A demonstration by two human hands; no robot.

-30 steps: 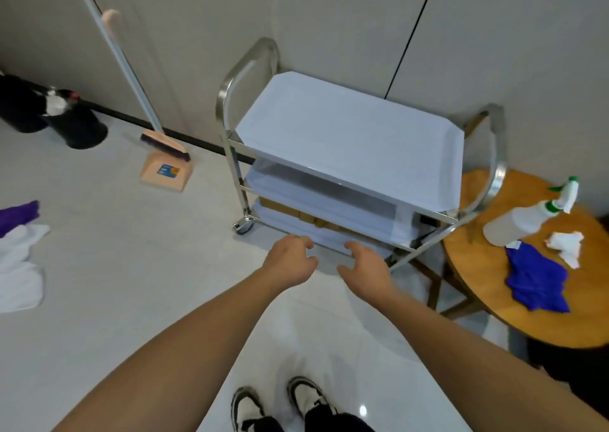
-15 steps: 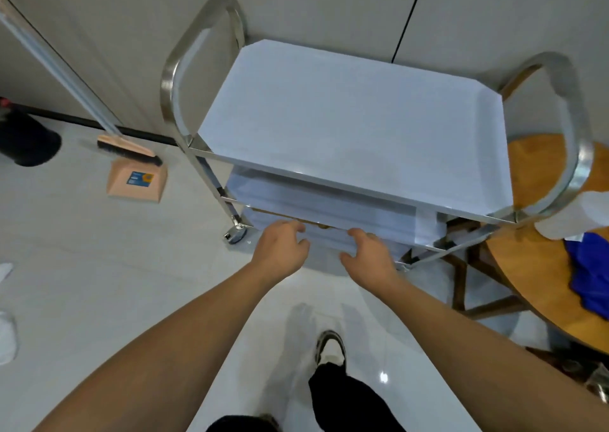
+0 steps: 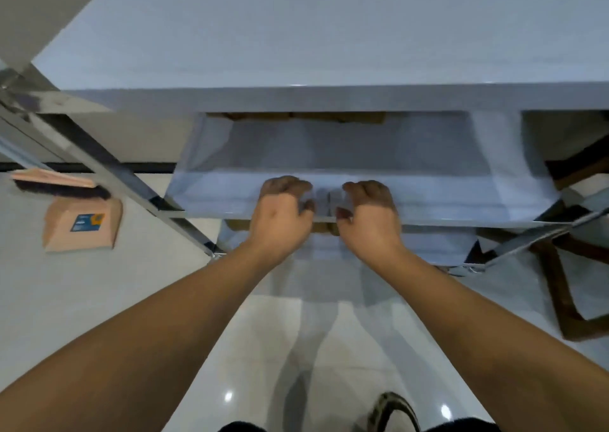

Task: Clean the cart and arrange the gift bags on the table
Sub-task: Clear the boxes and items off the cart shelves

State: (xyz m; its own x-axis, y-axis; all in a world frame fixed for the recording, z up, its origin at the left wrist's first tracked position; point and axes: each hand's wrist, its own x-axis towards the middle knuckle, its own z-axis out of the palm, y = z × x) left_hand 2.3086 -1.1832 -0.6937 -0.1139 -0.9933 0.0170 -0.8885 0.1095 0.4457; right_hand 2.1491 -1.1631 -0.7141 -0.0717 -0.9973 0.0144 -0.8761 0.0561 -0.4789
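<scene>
Cart [image 3: 329,36] fills the far half of the view, top shelf pale and bare; left hand [image 3: 281,215] and right hand [image 3: 369,219] sit side by side at the near edge of the middle shelf [image 3: 428,201], fingers curled over its lip, gripping it; brown items, blurred, lie on the shelves beneath; brush and dustpan [image 3: 80,222] on the floor at left; wooden table legs [image 3: 560,286] at right.
</scene>
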